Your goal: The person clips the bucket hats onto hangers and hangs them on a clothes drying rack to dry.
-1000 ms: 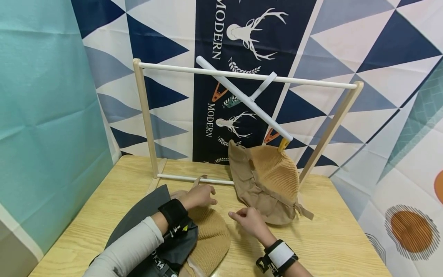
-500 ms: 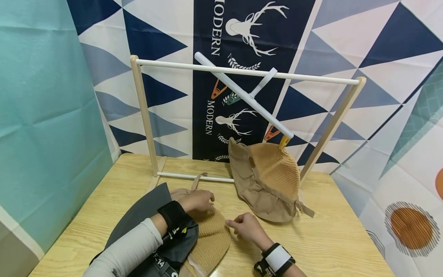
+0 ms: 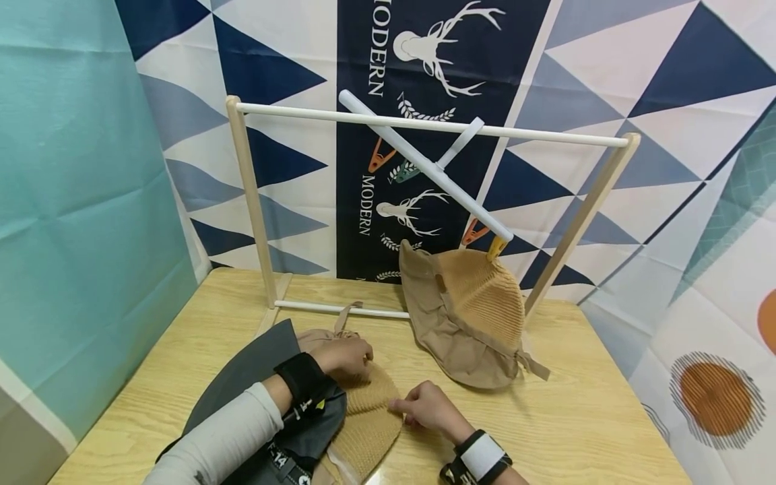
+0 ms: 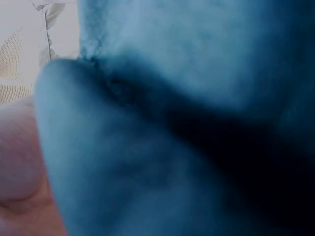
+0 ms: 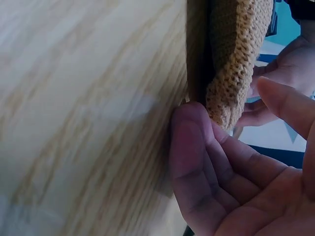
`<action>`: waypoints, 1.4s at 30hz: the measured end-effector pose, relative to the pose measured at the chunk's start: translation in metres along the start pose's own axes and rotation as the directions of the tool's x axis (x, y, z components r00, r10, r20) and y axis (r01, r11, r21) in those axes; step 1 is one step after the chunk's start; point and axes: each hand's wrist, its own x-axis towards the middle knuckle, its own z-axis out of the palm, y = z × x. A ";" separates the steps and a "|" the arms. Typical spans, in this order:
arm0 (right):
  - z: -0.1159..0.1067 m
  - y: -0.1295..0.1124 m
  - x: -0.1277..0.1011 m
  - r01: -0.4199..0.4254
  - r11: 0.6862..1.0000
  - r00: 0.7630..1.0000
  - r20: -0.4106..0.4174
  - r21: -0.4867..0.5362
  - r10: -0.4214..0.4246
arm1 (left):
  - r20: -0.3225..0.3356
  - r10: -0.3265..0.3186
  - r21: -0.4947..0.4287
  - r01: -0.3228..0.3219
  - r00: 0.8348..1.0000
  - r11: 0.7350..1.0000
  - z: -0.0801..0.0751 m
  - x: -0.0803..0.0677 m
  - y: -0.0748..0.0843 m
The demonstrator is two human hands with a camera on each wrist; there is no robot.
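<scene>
Hat (image 3: 370,421): knitted tan, flat on the table (image 3: 576,417), partly over a grey hat (image 3: 254,367).
Left hand (image 3: 345,355): fingers curled onto the hat's far edge, seemingly gripping it; its wrist view is blocked by blurred cloth.
Right hand (image 3: 427,407): at the hat's right edge, fingertips (image 5: 189,123) under the brim, thumb above, not yet pinched.
Second hat (image 3: 473,316): clipped to the hanger (image 3: 424,168) on the rack (image 3: 248,195).
</scene>
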 end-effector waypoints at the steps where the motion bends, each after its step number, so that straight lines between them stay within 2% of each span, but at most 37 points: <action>1: 0.001 -0.001 0.000 0.005 1.000 1.000 0.001 -0.004 -0.005 | 0.001 0.000 0.008 0.000 1.000 1.000 0.000 0.000 -0.001; 9: 0.008 -0.004 0.004 0.030 0.999 0.999 0.022 -0.033 -0.029 | 0.057 -0.051 0.050 0.048 0.997 0.998 0.001 -0.001 -0.002; 17: 0.011 -0.002 0.003 0.098 0.990 0.995 0.006 -0.106 -0.098 | 0.060 -0.079 0.058 0.075 0.995 0.995 0.004 -0.001 0.000; 22: 0.016 -0.002 0.001 0.120 0.970 0.990 -0.042 -0.212 -0.131 | 0.052 -0.069 0.169 0.059 0.996 0.984 0.007 -0.001 0.004; 27: 0.019 -0.005 0.000 0.114 0.959 0.987 -0.080 -0.261 -0.139 | 0.032 -0.053 0.269 0.042 0.998 0.962 0.008 0.000 0.008; 32: 0.019 -0.008 -0.002 0.097 0.953 0.989 -0.082 -0.286 -0.125 | 0.026 -0.058 0.265 0.049 0.998 0.963 0.009 0.001 0.010; 39: 0.022 -0.013 -0.003 0.068 0.921 0.990 -0.086 -0.383 -0.109 | 0.031 -0.077 0.243 0.067 0.997 0.968 0.007 -0.001 0.014; 42: 0.024 -0.015 -0.005 0.057 0.920 0.990 -0.094 -0.388 -0.101 | 0.031 -0.082 0.235 0.072 0.996 0.969 0.007 -0.001 0.015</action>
